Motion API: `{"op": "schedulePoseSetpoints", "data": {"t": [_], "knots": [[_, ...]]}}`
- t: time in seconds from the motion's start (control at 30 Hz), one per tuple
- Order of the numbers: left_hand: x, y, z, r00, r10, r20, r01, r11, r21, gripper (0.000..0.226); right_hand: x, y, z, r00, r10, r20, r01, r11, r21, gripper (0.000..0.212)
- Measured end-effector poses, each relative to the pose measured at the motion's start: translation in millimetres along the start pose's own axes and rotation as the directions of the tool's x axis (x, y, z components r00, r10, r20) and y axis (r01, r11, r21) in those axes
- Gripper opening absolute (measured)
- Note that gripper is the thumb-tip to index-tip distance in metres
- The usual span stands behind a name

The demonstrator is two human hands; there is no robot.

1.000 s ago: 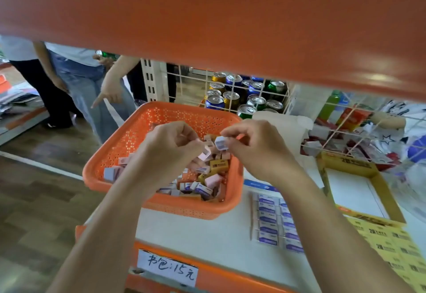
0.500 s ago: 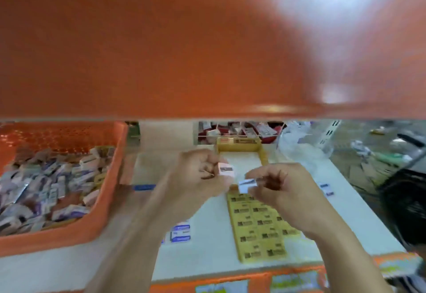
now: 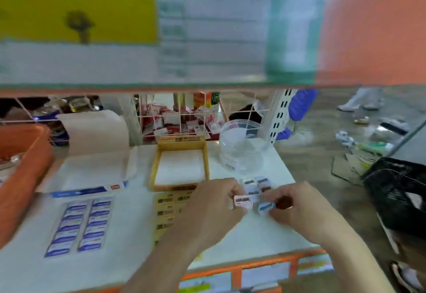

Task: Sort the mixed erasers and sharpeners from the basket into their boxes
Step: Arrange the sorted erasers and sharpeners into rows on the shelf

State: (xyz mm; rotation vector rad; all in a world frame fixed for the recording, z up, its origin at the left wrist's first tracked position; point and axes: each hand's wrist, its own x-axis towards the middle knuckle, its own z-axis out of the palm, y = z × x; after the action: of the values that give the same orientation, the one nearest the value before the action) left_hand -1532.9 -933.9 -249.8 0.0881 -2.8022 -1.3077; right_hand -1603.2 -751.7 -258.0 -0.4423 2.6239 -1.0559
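**Two sharpeners pinched, drop-off close**

Head view, blurred by motion. Risk first: could fumble either piece, both held only by fingertips, or set them crooked against the small cluster of sharpeners (image 3: pixel 257 185) lying just beyond. Left hand (image 3: pixel 213 209) curled, pinching a pink sharpener (image 3: pixel 242 201). Right hand (image 3: pixel 299 209) curled too, nipping a pale blue sharpener (image 3: pixel 265 207). Both low over the white shelf (image 3: pixel 242 237), knuckles up, nearly touching. Orange basket (image 3: pixel 25 173) far left; yellow box (image 3: pixel 182 166) behind, looking empty.

An orange basket (image 3: pixel 30 161), a yellow box (image 3: pixel 182 143) with dark print, and blue-and-white erasers (image 3: pixel 78 226) in rows are seen on the white shelf (image 3: pixel 253 235).
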Motion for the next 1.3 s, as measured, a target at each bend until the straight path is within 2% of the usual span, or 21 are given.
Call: {"op": "schedulePoseSetpoints", "data": {"t": [0.1, 0.17, 0.3, 0.5, 0.9, 1.3], "knots": [[7, 2, 20, 1.000, 0.011, 0.012, -0.013, 0.983, 0.185, 0.021, 5, 14, -8, 0.999, 0.018, 0.044, -0.014, 0.995, -0.097, 0.027], [12, 3, 32, 1.000, -0.022, 0.007, 0.020, 0.977, 0.210, 0.025, 7, 19, -12, 0.997, 0.029, 0.065, -0.019, 0.990, -0.143, 0.025], [19, 2, 50, 0.999, -0.046, -0.025, 0.050, 0.976, 0.211, 0.023, 14, 24, -15, 0.995, -0.055, 0.086, 0.072, 0.975, -0.212, 0.030], [22, 3, 57, 0.991, -0.118, -0.062, 0.127, 0.975, 0.180, 0.025, 21, 30, -14, 0.988, -0.128, 0.087, 0.142, 0.975, -0.172, 0.029], [29, 7, 57, 0.985, -0.145, -0.091, 0.159, 0.972, 0.176, 0.033, 27, 34, -13, 0.985, -0.153, 0.083, 0.164, 0.977, -0.137, 0.021], [34, 1, 61, 0.984, -0.160, -0.074, 0.170, 0.972, 0.161, 0.027, 29, 34, -12, 0.985, -0.159, 0.069, 0.166, 0.978, -0.124, 0.021]]}}
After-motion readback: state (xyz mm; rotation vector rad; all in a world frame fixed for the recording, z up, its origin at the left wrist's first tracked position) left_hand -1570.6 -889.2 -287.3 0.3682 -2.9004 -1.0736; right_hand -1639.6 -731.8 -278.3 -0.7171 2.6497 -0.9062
